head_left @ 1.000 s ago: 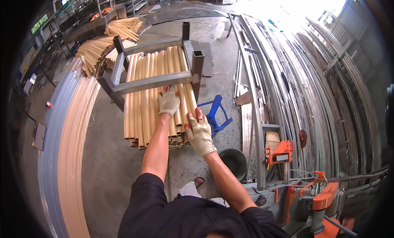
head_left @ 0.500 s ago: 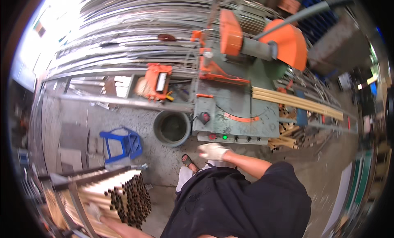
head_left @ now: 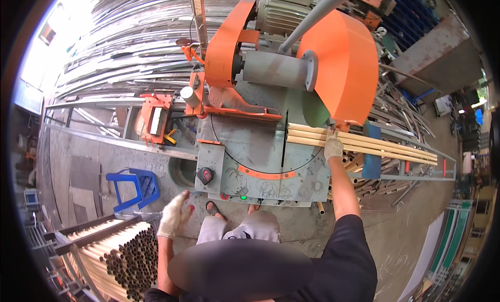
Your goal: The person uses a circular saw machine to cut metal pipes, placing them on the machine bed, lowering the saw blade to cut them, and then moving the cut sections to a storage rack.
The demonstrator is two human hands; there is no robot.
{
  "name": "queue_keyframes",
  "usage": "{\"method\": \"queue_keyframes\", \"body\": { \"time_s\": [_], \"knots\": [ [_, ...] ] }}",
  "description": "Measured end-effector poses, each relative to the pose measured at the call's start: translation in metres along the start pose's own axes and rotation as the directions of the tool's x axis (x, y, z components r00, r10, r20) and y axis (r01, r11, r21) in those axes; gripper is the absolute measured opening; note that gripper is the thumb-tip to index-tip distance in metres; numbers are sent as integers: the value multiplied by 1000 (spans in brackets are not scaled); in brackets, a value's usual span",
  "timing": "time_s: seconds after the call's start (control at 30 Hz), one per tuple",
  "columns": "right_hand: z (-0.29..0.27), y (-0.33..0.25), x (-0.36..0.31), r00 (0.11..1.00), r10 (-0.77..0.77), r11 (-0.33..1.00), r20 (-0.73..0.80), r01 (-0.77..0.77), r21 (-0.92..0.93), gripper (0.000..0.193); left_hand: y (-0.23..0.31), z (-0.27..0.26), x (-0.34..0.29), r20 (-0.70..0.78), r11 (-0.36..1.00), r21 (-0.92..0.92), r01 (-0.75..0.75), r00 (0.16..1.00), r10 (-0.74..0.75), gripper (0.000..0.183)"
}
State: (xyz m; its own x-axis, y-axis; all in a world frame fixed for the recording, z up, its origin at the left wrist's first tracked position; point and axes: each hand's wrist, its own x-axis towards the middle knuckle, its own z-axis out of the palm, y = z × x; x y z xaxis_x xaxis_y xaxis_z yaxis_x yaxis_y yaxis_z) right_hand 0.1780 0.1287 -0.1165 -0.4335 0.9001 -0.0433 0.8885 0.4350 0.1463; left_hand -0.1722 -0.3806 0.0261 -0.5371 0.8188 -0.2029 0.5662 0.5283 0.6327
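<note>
My right hand (head_left: 333, 144), in a pale work glove, lies across several long tan tubes (head_left: 385, 150), its fingers closed over them. The tubes lie side by side on the saw's grey-green table (head_left: 307, 187) and run off to the right over a rail. Just beyond that hand hangs the large orange blade guard (head_left: 344, 67) of the cut-off saw. My gloved left hand (head_left: 175, 216) is raised near the table's front left side, fingers apart, holding nothing. A tape measure (head_left: 205, 175) sits on the table's left corner.
Bundled tan tubes (head_left: 133, 260) fill a metal rack at the lower left. A blue stool (head_left: 133, 189) and a grey bucket (head_left: 182, 169) stand on the floor. An orange clamp-like unit (head_left: 155, 118) sits on the left rail, and metal bars lie stacked behind.
My right hand has moved from in front of the table onto the tubes. My left hand has left the tube rack and come up toward the table. The saw appears closer.
</note>
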Motion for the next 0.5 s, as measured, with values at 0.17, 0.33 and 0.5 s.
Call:
{"method": "queue_keyframes", "body": {
  "time_s": [0.17,0.33,0.5],
  "knots": [
    [17,-18,30,986,-77,996,151,69,52,24,-56,54,-101,87,933,71,354,929,-359,57],
    [60,-38,40,983,-179,939,-50,186,288,38,-61,78,-125,149,818,16,575,808,-570,56],
    [2,-198,10,955,-294,956,47,293,23,57,-50,72,-49,105,923,-127,363,930,-351,55]
  ]
}}
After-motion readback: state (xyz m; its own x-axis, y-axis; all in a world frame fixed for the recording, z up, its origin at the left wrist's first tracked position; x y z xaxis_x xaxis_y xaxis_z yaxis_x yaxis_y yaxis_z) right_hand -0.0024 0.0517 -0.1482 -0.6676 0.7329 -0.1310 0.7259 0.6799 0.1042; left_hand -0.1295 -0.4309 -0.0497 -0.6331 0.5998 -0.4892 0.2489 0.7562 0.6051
